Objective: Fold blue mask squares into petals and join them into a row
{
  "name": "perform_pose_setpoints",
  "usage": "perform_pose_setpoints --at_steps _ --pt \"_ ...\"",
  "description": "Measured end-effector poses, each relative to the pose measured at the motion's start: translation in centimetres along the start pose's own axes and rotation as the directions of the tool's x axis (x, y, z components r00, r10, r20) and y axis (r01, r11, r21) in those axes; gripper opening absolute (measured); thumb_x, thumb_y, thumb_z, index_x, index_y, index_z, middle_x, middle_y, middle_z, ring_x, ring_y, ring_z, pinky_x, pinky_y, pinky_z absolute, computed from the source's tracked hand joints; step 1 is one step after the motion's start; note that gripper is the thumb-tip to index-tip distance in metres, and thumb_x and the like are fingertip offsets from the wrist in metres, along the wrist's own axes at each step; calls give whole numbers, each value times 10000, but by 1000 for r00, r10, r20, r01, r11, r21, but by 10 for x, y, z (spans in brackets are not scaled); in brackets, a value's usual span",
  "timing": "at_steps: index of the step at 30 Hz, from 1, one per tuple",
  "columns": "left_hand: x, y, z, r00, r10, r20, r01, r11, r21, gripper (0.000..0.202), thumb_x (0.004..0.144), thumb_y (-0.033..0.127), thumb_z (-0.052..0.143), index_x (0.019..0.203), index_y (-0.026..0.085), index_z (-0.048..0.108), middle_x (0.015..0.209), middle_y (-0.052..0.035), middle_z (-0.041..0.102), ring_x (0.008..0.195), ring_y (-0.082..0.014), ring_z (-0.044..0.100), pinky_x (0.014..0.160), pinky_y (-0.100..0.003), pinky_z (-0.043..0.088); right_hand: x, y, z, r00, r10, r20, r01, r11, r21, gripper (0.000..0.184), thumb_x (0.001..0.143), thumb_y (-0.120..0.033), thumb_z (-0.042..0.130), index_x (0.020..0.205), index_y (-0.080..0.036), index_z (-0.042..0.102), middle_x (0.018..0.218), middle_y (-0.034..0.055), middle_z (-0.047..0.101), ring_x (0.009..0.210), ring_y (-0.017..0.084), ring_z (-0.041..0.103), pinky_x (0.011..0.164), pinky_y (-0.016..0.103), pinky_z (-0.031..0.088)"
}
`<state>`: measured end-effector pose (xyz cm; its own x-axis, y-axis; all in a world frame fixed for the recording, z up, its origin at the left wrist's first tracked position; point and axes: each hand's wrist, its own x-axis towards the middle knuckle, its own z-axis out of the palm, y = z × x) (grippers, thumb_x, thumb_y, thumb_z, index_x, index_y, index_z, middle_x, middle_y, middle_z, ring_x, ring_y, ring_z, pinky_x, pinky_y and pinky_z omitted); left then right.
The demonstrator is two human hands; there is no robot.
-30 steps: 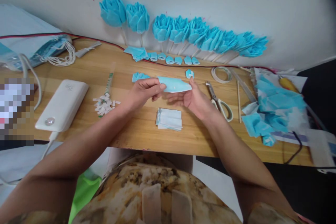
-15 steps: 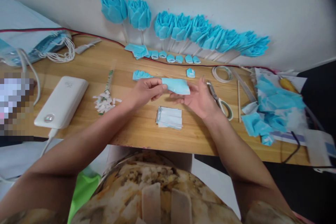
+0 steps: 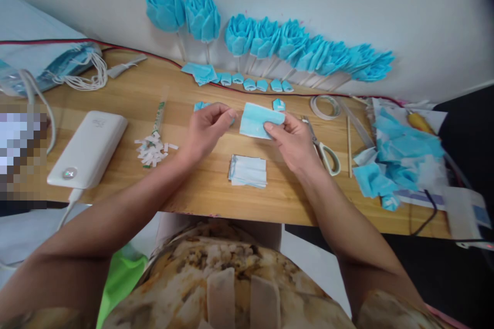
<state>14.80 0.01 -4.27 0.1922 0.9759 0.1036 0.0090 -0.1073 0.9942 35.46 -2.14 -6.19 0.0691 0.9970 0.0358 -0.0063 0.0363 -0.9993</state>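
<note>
A light-blue rectangular piece of nonwoven fabric (image 3: 255,120) is held over the table, its blue face toward me. My right hand (image 3: 295,140) grips its right end, thumb in front and fingers behind. My left hand (image 3: 208,131) is just left of the piece, apart from it, with thumb and fingertips pinched together; whatever is between them, if anything, is hidden. Below the hands lies a small stack of pale fabric rectangles (image 3: 249,170). Behind my left hand, blue folded pieces (image 3: 200,106) are partly covered. A small folded blue piece (image 3: 278,105) lies beyond my right hand.
Blue fabric flowers (image 3: 203,18) on sticks lean along the wall, with small blue rolls (image 3: 250,84) before them. Scissors (image 3: 328,157), a tape roll (image 3: 326,107) and blue scraps (image 3: 405,139) lie right. White strips (image 3: 150,150) and a white power bank (image 3: 88,149) are left.
My left hand has let go of the blue piece and drawn slightly left. My right hand has closed on its right end, and the piece now shows more of its face.
</note>
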Motion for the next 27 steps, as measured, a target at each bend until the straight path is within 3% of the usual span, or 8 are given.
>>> perform_pose_setpoints --at_steps 2,5,8,15,20,27 --pt "-5 -1 3 988 145 -58 -140 987 83 227 899 369 702 765 195 644 639 28 516 580 -101 402 571 -267 315 -1 -1 1 999 -35 -25 33 996 -78 157 772 -346 780 857 -243 697 745 -53 637 681 115 534 676 265 464" --pt "-12 -5 7 971 230 65 -239 941 240 142 899 305 689 805 199 685 653 25 545 607 -110 446 606 -271 331 -4 -2 2 996 -90 -19 86 983 -161 130 821 -347 748 877 -243 692 725 -52 614 660 113 515 655 266 440" --pt "-13 -8 10 971 178 161 -225 908 354 91 889 261 667 851 200 722 630 28 541 611 -117 474 621 -270 334 -7 -4 3 993 -117 -8 113 972 -206 131 839 -355 741 880 -241 689 711 -53 605 639 111 506 643 268 427" --pt "-10 -12 10 988 96 125 -134 928 348 121 849 310 726 903 203 709 614 43 508 580 -116 426 596 -266 306 -12 -13 9 992 -123 4 119 950 -290 142 815 -362 726 864 -232 692 659 -49 564 605 111 453 592 264 391" --pt "-10 -13 10 988 101 113 -135 923 359 112 875 306 683 862 195 687 627 33 540 587 -113 436 587 -265 303 -14 -15 11 990 -142 1 135 933 -333 148 812 -379 732 846 -237 704 613 -54 503 579 108 391 556 263 336" --pt "-11 -11 10 987 107 122 -149 895 421 116 887 263 625 864 182 705 600 44 525 568 -102 433 580 -272 289 -14 -16 12 987 -160 11 154 925 -347 129 811 -347 745 813 -225 705 610 -57 528 568 100 413 550 259 340"
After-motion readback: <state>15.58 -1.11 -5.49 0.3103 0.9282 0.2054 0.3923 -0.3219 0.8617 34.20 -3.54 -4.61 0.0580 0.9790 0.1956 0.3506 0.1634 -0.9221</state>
